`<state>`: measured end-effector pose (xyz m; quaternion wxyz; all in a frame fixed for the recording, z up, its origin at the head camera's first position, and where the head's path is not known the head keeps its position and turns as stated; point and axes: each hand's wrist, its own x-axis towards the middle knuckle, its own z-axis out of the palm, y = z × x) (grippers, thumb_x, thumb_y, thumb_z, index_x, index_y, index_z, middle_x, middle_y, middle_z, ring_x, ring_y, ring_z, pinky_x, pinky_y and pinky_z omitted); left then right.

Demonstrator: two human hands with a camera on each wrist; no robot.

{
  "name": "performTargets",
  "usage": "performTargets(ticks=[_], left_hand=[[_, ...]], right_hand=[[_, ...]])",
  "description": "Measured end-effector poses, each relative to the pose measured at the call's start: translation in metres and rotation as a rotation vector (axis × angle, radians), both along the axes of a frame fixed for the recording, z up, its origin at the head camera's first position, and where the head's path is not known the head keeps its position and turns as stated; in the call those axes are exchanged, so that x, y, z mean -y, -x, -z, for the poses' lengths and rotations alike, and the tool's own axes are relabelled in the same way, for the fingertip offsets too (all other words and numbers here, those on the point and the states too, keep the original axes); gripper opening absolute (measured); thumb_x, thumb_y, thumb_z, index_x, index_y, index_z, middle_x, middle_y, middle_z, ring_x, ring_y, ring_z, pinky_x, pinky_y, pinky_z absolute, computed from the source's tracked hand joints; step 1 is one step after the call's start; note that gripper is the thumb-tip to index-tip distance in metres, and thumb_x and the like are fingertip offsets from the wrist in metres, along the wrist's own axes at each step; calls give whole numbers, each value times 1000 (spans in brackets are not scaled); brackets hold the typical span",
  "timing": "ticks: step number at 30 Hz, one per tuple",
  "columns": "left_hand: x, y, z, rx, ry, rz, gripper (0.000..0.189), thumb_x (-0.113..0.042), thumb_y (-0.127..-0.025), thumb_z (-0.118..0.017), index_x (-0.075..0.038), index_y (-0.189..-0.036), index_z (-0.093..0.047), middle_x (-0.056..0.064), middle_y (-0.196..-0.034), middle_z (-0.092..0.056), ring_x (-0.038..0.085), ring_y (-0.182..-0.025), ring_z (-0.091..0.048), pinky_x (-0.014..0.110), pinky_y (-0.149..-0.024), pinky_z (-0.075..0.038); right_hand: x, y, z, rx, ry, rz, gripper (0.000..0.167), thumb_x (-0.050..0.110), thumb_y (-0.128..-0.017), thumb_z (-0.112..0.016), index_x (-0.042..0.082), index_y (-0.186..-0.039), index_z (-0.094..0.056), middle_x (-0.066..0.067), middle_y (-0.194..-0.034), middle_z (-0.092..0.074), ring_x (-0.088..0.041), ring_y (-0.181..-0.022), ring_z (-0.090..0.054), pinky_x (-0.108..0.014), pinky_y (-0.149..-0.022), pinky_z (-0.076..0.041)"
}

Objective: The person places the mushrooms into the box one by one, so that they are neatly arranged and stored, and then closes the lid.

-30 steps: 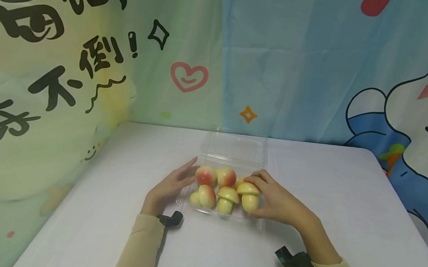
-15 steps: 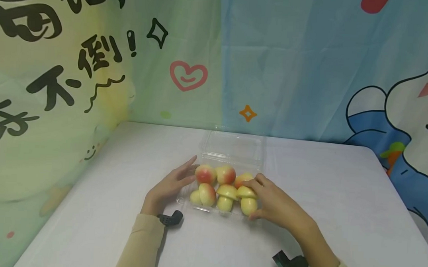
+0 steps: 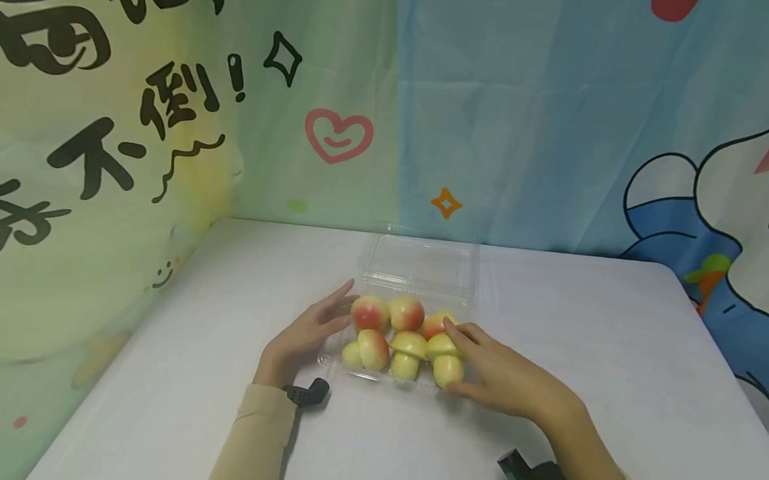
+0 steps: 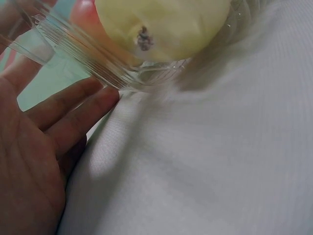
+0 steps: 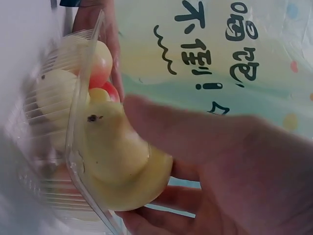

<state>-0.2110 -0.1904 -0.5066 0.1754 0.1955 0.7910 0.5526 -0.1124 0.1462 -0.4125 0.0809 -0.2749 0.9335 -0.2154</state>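
Several yellow mushroom-shaped fruits with red blush, such as the front middle one (image 3: 406, 359), sit in two rows in a clear plastic clamshell box (image 3: 378, 377). At the box's left side, my left hand (image 3: 309, 337) has its fingers extended, the fingertips right at the ribbed plastic wall in the left wrist view. My right hand (image 3: 507, 374) is at the front right fruit (image 3: 446, 368), index finger over its cap and thumb near its base. In the right wrist view the thumb (image 5: 161, 122) overlaps that fruit, with the other fingers partly hidden behind it.
The box's transparent lid (image 3: 420, 263) lies folded back toward the rear of the white table (image 3: 581, 320). A printed cloth backdrop (image 3: 525, 117) stands along the rear and left. Dark wrist cameras, including the right one (image 3: 532, 477), project beside both forearms.
The front right fruit shifted slightly left and down into its row. My right hand's fingers have straightened and it has eased to the right. My left hand stays in place.
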Motion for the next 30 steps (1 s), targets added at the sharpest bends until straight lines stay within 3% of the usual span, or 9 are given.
performTargets(ticks=[5,12,23,30], left_hand=[[-1,-1,-1,10,11,-14,70,-30,-95,-57,-27,-153,-19,2,-149,-42,23,-135,-43,51,-116,-24],[0,-1,0,-1,12,-8,68,-30,-95,-56,-32,-152,-20,5,-149,-41,25,-136,-42,52,-116,-23],[-1,-1,1,1,57,-34,69,-34,-95,-57,-30,-152,-20,0,-149,-42,23,-137,-40,54,-115,-23],[-1,0,2,-2,57,-38,67,-33,-94,-57,-36,-151,-22,0,-149,-42,24,-138,-39,54,-115,-23]], right_hand=[[-1,4,-1,-38,7,7,79,34,-80,-75,3,-144,-40,-7,-133,-49,-22,-117,-54,-41,-97,-48],[0,6,-1,-91,12,62,69,29,-69,-83,9,-130,-56,-1,-116,-59,-19,-104,-59,-41,-89,-52],[2,8,1,-91,20,107,63,25,-62,-86,10,-118,-62,3,-105,-62,-13,-94,-60,-35,-84,-53],[-1,15,8,-94,71,103,45,19,-64,-86,13,-98,-57,5,-99,-61,-14,-91,-64,-27,-77,-55]])
